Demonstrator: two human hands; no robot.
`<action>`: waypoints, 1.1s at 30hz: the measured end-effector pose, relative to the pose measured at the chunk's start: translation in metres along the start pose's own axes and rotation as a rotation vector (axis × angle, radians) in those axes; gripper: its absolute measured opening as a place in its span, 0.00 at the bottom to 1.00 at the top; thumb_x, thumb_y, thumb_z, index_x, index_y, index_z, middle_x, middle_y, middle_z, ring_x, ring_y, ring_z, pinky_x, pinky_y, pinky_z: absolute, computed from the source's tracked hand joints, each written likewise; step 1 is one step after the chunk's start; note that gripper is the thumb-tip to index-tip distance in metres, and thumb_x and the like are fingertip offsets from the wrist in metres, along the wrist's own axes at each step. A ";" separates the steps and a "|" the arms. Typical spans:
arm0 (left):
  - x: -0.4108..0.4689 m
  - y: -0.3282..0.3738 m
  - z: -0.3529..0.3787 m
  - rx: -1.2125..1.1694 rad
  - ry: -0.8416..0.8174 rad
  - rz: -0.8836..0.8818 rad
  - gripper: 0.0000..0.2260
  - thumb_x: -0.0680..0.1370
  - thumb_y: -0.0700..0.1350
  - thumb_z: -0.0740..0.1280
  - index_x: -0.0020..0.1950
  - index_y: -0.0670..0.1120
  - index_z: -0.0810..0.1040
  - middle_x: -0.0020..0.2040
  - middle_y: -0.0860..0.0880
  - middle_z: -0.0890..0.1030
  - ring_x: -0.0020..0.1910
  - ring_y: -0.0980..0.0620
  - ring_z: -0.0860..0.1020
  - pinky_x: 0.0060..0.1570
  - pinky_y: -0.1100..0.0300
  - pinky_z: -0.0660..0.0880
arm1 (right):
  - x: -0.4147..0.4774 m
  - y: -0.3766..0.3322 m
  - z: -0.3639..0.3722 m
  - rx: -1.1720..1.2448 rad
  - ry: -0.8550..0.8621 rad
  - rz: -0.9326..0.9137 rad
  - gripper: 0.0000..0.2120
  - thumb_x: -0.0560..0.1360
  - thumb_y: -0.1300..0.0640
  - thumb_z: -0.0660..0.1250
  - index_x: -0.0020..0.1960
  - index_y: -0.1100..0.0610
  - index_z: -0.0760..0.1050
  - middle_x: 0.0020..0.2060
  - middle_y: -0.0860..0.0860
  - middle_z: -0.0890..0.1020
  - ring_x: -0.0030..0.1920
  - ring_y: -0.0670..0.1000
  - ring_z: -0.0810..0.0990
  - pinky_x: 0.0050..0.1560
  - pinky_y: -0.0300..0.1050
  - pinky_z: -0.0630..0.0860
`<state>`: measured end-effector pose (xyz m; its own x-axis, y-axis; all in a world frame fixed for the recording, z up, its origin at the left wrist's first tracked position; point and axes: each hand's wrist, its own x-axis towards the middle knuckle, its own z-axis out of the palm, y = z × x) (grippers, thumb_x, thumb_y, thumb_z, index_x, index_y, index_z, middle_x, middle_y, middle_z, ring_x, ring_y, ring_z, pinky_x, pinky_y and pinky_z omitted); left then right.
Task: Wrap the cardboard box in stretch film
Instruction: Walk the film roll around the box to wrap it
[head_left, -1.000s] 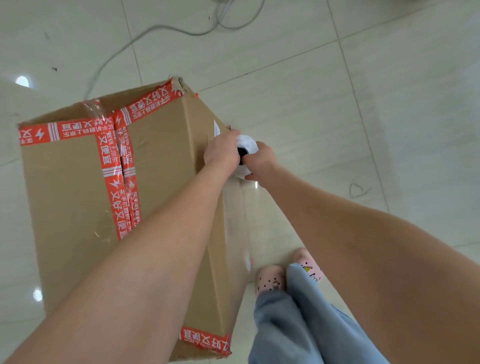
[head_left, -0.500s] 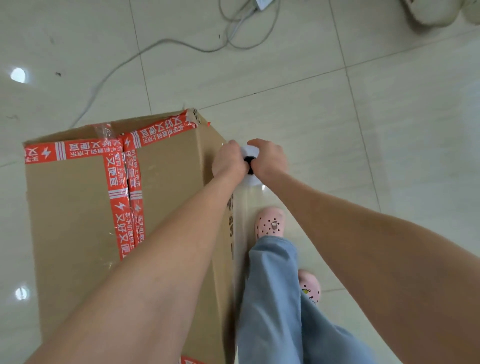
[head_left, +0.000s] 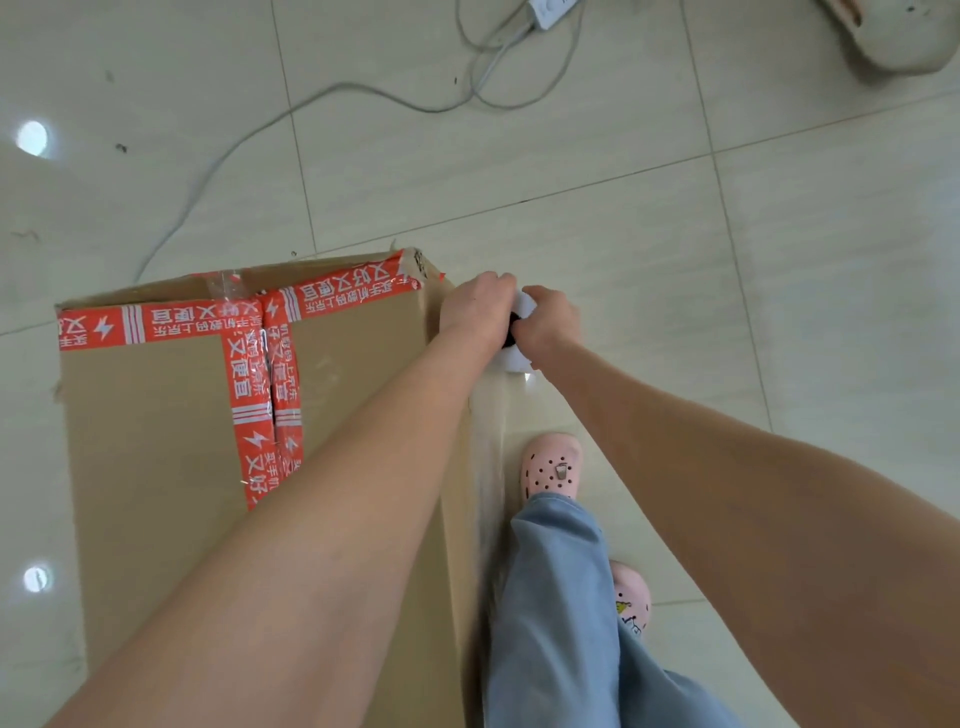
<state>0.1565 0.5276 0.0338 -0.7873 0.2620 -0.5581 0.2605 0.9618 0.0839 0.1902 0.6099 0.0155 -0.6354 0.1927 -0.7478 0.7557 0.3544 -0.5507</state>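
Head view, looking down at a tall cardboard box (head_left: 156, 467) standing on the tiled floor (head_left: 675, 260), its top sealed with crossed strips of red printed tape (head_left: 249, 395). Both hands are closed on the ends of a white roll of stretch film (head_left: 517, 340): the left hand (head_left: 475, 312) grips the end nearer the box and the right hand (head_left: 550, 322) the outer end, so that the dark core of the roll shows between them. The roll sits just beside the far right top corner of the box, its long axis apparently running up and down alongside the vertical edge, though the hands hide most of it. A clear sheet of film (head_left: 488, 457) trails from the roll toward the camera and lies along the right side wall, close to or against the cardboard; whether it adheres along its full run cannot be told. The box lies to the left of the hands, and the left hand is the nearer one, touching or almost touching the corner. The person's legs, in blue trousers (head_left: 561, 597) and pink clogs (head_left: 550, 467), stand just right of the box. Judged from this layout, the coming move would carry the roll around the far corner and leftward across the far face, keeping the film taut. A grey cable (head_left: 311, 98) lies on the floor beyond that face and could catch a foot.
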 end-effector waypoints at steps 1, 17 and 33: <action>0.005 0.001 -0.003 0.014 0.010 0.026 0.11 0.76 0.38 0.59 0.58 0.42 0.73 0.54 0.42 0.76 0.52 0.41 0.76 0.39 0.56 0.64 | 0.003 -0.004 -0.002 -0.047 0.027 -0.058 0.14 0.71 0.65 0.58 0.53 0.56 0.77 0.45 0.54 0.80 0.44 0.57 0.78 0.39 0.47 0.76; 0.034 -0.007 -0.040 0.184 -0.053 0.061 0.09 0.75 0.38 0.64 0.54 0.41 0.75 0.52 0.43 0.78 0.47 0.42 0.77 0.38 0.56 0.68 | 0.024 -0.022 -0.003 0.132 0.004 0.081 0.11 0.70 0.62 0.61 0.51 0.56 0.77 0.41 0.53 0.81 0.40 0.57 0.81 0.35 0.50 0.81; 0.067 -0.036 -0.073 0.014 -0.080 -0.159 0.02 0.73 0.40 0.66 0.44 0.43 0.75 0.41 0.46 0.73 0.43 0.44 0.75 0.38 0.58 0.68 | 0.035 -0.072 -0.005 0.022 0.009 0.132 0.29 0.72 0.53 0.68 0.70 0.54 0.63 0.60 0.54 0.75 0.55 0.57 0.77 0.46 0.47 0.74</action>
<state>0.0540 0.5158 0.0534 -0.7723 0.0993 -0.6274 0.1446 0.9893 -0.0213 0.1130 0.5957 0.0303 -0.5315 0.2450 -0.8109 0.8361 0.3055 -0.4557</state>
